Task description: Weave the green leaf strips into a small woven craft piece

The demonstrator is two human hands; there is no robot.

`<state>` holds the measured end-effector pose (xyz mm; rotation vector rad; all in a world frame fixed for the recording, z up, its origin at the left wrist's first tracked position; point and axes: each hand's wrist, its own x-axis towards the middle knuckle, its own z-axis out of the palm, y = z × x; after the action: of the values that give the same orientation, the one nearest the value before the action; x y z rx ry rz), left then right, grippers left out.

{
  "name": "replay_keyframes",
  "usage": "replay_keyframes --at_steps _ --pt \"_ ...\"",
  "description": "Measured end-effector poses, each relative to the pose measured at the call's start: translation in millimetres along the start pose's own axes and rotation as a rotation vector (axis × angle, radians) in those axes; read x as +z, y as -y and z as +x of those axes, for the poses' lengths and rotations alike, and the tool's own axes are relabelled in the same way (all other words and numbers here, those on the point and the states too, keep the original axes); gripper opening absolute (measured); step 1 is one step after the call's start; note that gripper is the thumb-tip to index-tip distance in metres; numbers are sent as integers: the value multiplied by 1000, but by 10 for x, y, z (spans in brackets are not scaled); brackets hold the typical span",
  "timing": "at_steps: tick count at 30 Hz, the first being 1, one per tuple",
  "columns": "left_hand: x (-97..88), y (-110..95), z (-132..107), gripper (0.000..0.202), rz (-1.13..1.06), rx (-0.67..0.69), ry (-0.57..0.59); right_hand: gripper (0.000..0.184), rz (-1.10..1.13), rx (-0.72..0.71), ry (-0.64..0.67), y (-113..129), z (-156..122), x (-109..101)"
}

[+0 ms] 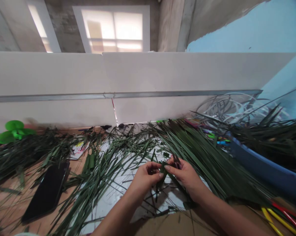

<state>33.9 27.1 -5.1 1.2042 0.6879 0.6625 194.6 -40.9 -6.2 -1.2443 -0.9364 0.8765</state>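
Note:
My left hand [150, 174] and my right hand [181, 172] meet low in the middle of the view. Between them is a small piece of folded green leaf strips [163, 171], pinched by the fingers of both hands. Loose strip ends hang below it. Just right of my right hand lies a thick bundle of long green leaf strips [202, 154]. Thinner cut strips [101, 183] are strewn to the left of my left hand, over a white sheet [113, 196]. Exactly how the held strips cross is hidden by my fingers.
A black phone [46, 191] lies on the left. A green plastic fan [14, 132] stands behind leaf scraps. On the right are a blue basin [266, 170] with more leaves, coiled white strapping [226, 105] and red and yellow handles [283, 216]. A white partition [148, 73] closes the back.

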Motion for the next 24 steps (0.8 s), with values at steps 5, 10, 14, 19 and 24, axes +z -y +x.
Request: replay_keyframes --at_steps 5,10,14,19,24 --pt "-20 0 33 47 -53 14 23 36 77 63 66 -3 -14 -4" --pt "-8 -37 20 48 -23 78 -3 36 95 64 31 -46 -1 -26" --pt "4 -36 -23 23 219 258 -83 35 101 43 7 -58 5 -34" --pt "6 35 -18 14 367 284 -27 38 68 12 13 -35 3 -23" --pt "36 28 13 15 169 176 -38 39 34 -20 8 -40 19 -30"
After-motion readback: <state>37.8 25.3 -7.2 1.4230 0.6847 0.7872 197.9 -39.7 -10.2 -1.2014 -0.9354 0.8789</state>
